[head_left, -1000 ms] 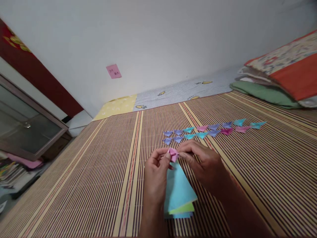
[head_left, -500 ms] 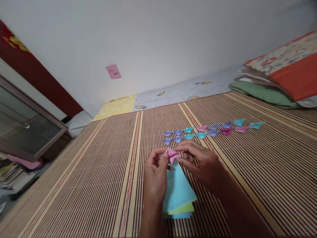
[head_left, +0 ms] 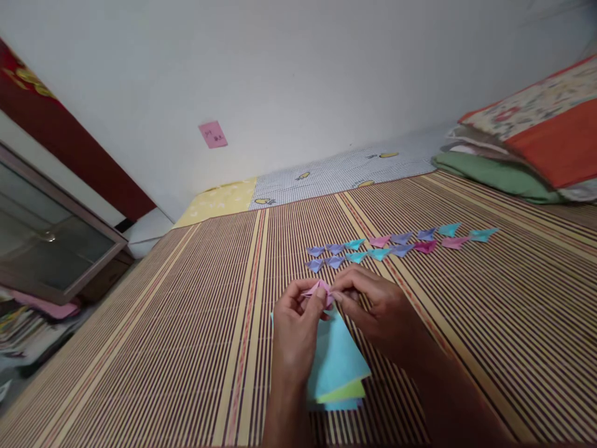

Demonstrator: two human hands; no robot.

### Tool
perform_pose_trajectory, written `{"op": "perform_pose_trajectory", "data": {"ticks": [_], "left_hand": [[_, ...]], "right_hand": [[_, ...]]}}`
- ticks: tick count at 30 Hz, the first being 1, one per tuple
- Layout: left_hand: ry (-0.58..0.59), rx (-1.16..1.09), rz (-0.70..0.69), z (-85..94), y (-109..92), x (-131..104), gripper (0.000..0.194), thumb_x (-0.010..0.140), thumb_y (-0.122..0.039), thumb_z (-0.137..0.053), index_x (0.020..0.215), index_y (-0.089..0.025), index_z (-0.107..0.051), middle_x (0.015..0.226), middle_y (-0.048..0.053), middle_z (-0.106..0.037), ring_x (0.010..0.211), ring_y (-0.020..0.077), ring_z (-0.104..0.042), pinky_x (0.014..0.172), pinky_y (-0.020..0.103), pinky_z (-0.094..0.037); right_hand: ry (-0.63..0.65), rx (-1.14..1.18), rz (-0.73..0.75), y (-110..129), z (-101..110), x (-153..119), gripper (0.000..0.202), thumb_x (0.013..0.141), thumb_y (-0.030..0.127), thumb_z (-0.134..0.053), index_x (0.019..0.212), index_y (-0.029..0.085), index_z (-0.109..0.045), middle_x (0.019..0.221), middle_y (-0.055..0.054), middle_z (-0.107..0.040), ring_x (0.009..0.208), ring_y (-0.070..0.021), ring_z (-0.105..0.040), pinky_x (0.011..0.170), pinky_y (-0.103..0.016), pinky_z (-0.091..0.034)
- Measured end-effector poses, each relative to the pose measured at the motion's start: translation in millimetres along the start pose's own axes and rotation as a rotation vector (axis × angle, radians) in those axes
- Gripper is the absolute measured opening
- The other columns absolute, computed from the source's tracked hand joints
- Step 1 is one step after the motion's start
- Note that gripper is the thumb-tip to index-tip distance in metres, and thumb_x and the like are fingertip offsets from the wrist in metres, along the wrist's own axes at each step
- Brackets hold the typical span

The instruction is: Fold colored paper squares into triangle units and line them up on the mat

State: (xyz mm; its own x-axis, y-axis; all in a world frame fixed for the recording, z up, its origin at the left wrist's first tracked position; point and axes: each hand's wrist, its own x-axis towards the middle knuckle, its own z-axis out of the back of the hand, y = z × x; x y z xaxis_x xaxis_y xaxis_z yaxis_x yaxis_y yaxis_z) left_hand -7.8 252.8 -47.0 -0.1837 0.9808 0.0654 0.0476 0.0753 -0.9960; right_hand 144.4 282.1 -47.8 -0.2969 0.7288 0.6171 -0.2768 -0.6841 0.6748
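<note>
A small folded piece of pink paper point(head_left: 319, 287) is held up between my two hands, over a stack of paper sheets point(head_left: 339, 354) with a turquoise one on top. My left hand point(head_left: 298, 320) pinches it, thumb pressed on its front; the fingers behind are partly hidden. From the right, my right hand point(head_left: 373, 305) grips its edge between thumb and forefinger. Just beyond the hands, two rows of folded paper shapes point(head_left: 379, 254) in purple, turquoise and pink lie on the striped mat point(head_left: 196, 323).
Folded bedding and a cushion point(head_left: 550, 143) are piled at the far right. A checked cloth point(head_left: 326, 177) runs along the white wall, where a pink note point(head_left: 213, 134) is stuck. On the left stand a glass-fronted cabinet point(head_left: 51, 230) and a pile of papers point(head_left: 23, 326).
My left thumb has slid right across the pink paper and now covers more of its middle. My right fingertips have closed in on its right edge. The rows of shapes have stayed put.
</note>
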Motion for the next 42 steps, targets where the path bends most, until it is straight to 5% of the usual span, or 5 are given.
{"op": "perform_pose_trajectory", "data": {"ticks": [11,28,42], "left_hand": [[-0.026,-0.095,0.029,0.7,6,2,0.018,0.093,-0.033,-0.066,0.095,-0.016,-0.071,0.083,0.003,-0.07,0.067,0.0114,-0.062,0.065,0.024,-0.05],[-0.058,-0.268,0.054,-4.1,3,1,0.021,0.09,-0.034,-0.069,0.099,-0.015,-0.071,0.082,0.004,-0.075,0.065,0.0121,-0.067,0.068,0.025,-0.055],[-0.04,-0.156,-0.009,5.1,7,3,0.031,0.093,-0.045,-0.067,0.105,-0.017,-0.072,0.09,0.006,-0.072,0.076,0.0154,-0.069,0.069,0.027,-0.056]], "right_hand": [[-0.018,0.005,-0.016,-1,0,0,0.013,0.098,0.016,-0.054,0.09,0.018,-0.064,0.088,-0.004,-0.067,0.083,-0.0186,-0.063,0.075,-0.033,-0.048],[-0.103,0.347,-0.119,-16,5,-5,0.008,0.096,0.019,-0.061,0.089,0.022,-0.065,0.09,-0.001,-0.068,0.088,-0.0177,-0.067,0.078,-0.031,-0.053],[-0.126,0.064,-0.033,-12,1,0,0.01,0.095,0.015,-0.06,0.089,0.02,-0.066,0.088,-0.003,-0.067,0.085,-0.0189,-0.065,0.077,-0.033,-0.05]]}}
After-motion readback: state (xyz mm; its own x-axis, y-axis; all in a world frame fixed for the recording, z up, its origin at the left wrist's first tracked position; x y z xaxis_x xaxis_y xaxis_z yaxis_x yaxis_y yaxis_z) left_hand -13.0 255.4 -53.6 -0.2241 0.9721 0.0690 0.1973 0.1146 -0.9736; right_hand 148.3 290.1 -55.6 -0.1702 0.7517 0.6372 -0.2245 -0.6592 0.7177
